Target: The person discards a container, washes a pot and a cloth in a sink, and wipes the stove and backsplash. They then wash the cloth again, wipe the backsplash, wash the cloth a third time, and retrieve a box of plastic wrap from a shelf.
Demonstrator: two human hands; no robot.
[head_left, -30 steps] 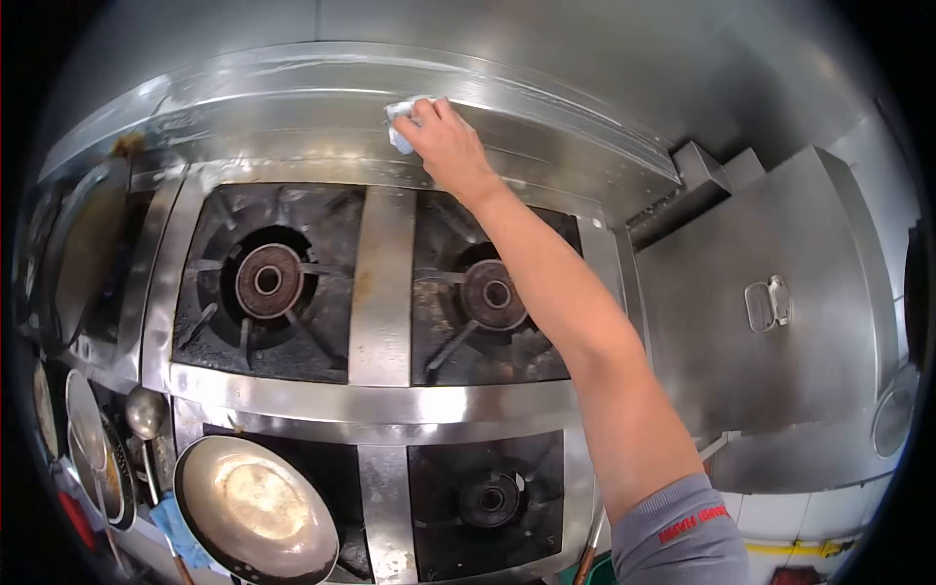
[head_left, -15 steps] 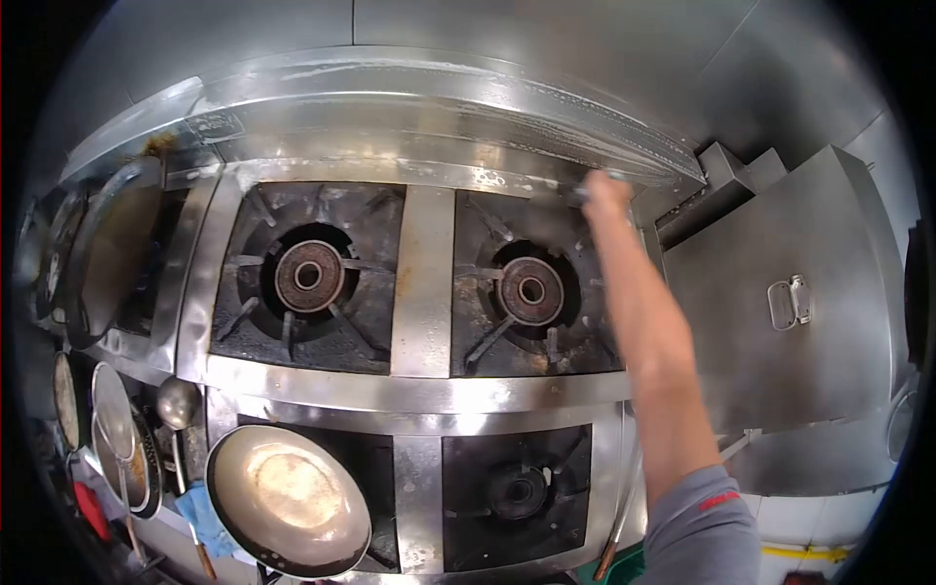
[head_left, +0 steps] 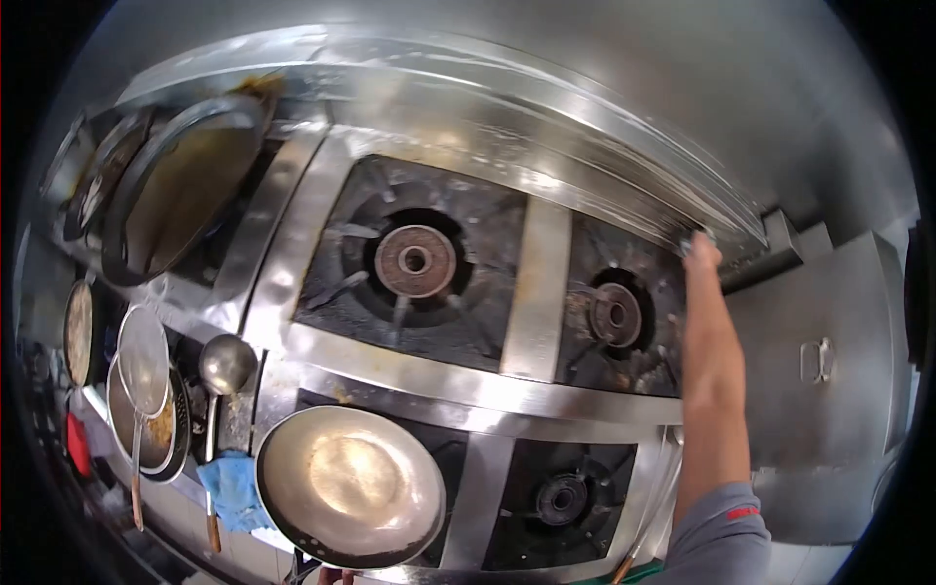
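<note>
My right hand (head_left: 701, 253) reaches to the back right corner of the stove, at the foot of the wet, streaked steel back panel (head_left: 624, 127). Its fingers are closed on a small greyish thing, too blurred to name. Below it lies the right rear burner (head_left: 616, 314). Only some fingertips of my left hand (head_left: 336, 577) show at the bottom edge, just under the frying pan (head_left: 356, 487) and beside its handle. Whether they grip anything is hidden. The pan, light inside, rests over the front left burner.
At left are a ladle (head_left: 227, 366), a mesh strainer (head_left: 143, 361) over a pan, a blue cloth (head_left: 234, 490) and a large dark pan (head_left: 185, 195). The left rear burner (head_left: 414, 258) has raised grate arms. A steel cabinet (head_left: 809, 390) with a latch stands right.
The view has swung left and tilted, so the stove sits further right. My right hand stays at the back ledge, nearer the right corner. Fingertips of my left hand have appeared below the frying pan.
</note>
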